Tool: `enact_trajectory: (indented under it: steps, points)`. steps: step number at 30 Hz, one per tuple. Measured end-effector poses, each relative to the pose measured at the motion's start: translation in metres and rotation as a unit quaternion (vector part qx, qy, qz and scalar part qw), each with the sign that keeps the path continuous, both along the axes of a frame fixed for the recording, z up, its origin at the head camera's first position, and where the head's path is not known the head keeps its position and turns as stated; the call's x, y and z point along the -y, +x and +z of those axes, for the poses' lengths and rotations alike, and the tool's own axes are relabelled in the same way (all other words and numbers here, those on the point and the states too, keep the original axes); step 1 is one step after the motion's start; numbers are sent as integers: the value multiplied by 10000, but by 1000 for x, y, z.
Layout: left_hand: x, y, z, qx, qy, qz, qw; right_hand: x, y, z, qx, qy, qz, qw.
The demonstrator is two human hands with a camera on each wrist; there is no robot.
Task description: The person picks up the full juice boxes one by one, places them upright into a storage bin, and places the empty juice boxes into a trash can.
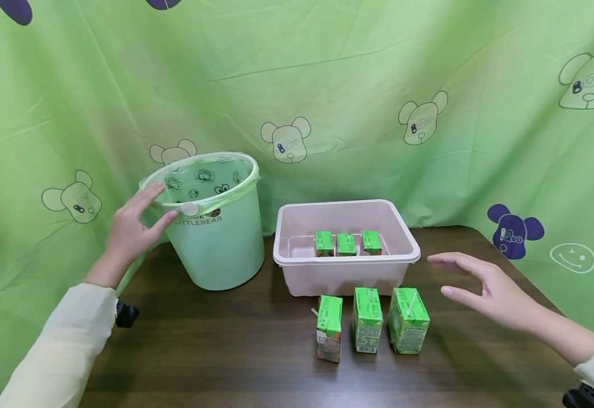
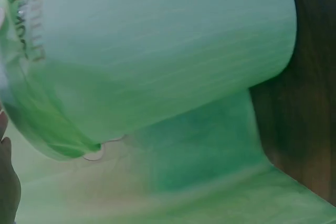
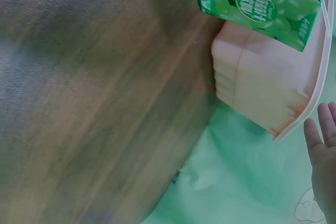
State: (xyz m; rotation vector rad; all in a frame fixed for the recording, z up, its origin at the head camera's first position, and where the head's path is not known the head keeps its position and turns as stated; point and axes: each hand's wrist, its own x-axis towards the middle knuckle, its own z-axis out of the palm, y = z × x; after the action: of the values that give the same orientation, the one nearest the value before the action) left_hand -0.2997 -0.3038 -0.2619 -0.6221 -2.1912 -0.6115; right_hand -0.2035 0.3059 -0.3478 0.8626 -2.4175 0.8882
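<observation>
At the left stands a mint-green trash bin [image 1: 220, 243], lined with a patterned bag [image 1: 195, 181] folded over its rim. My left hand [image 1: 136, 226] is at the bin's near left rim, thumb and fingers spread apart, fingertips overlapping the rim in the head view. Three green juice boxes stand in a row on the table: a left one [image 1: 329, 326] with a straw at its side, a middle one [image 1: 367, 320] and a right one [image 1: 409, 321]. My right hand [image 1: 480, 292] hovers to the right of this row, thumb and fingers apart, holding nothing.
Behind the row sits a pale pink plastic basin [image 1: 347, 277] with three more green juice boxes [image 1: 346, 243] inside. Everything stands on a dark wooden table [image 1: 225, 351]. A green cartoon-print curtain [image 1: 337, 73] hangs close behind the bin and basin.
</observation>
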Motion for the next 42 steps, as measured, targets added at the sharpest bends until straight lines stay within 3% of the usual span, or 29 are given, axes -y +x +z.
enact_trajectory:
  steps: [9, 26, 33, 42]
  points:
    - [8, -8, -13, -349, -19, 57, 9994, -2, 6, -15, 497, 38, 317, 9983]
    - [3, -16, -20, -832, 414, -41, 9957, 11, 0, -55, 1004, -339, 636, 9923]
    - [2, -19, -24, -939, 581, -2, 9939, 21, -3, -61, 1225, -756, 829, 9861]
    - [-2, -23, -25, -992, 749, 4, 9922, 28, -6, -65, 1435, -982, 777, 9817]
